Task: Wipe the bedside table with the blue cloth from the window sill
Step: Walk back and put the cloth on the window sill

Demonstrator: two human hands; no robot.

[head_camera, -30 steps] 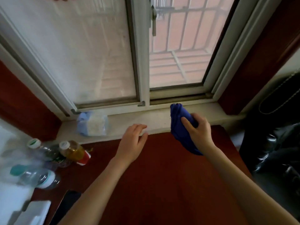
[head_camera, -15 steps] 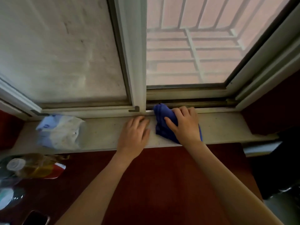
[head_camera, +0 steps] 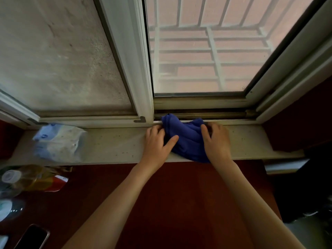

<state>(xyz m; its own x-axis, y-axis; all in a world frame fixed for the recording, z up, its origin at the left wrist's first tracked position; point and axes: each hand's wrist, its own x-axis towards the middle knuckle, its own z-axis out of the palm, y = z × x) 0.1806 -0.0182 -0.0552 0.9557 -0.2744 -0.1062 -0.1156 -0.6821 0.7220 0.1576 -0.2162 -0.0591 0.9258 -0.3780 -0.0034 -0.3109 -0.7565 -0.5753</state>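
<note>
The blue cloth (head_camera: 186, 139) lies bunched on the pale window sill (head_camera: 111, 146), its far end up against the window track. My left hand (head_camera: 156, 142) rests on the cloth's left side, thumb laid over the fabric and fingers curled at its edge. My right hand (head_camera: 216, 141) presses on the cloth's right side with fingers spread forward. The dark red bedside table (head_camera: 179, 198) fills the space below the sill, under both forearms.
A crumpled white and blue plastic packet (head_camera: 57, 142) lies at the left of the sill. Bottles (head_camera: 27, 180) lie at the table's left edge, and a dark phone (head_camera: 32, 236) sits bottom left. The sliding window frame (head_camera: 142, 69) rises behind the sill.
My right hand carried the cloth from above the table onto the sill. My left hand slid right onto the cloth, and my right hand shifted to its right side. My head moved closer to the sill.
</note>
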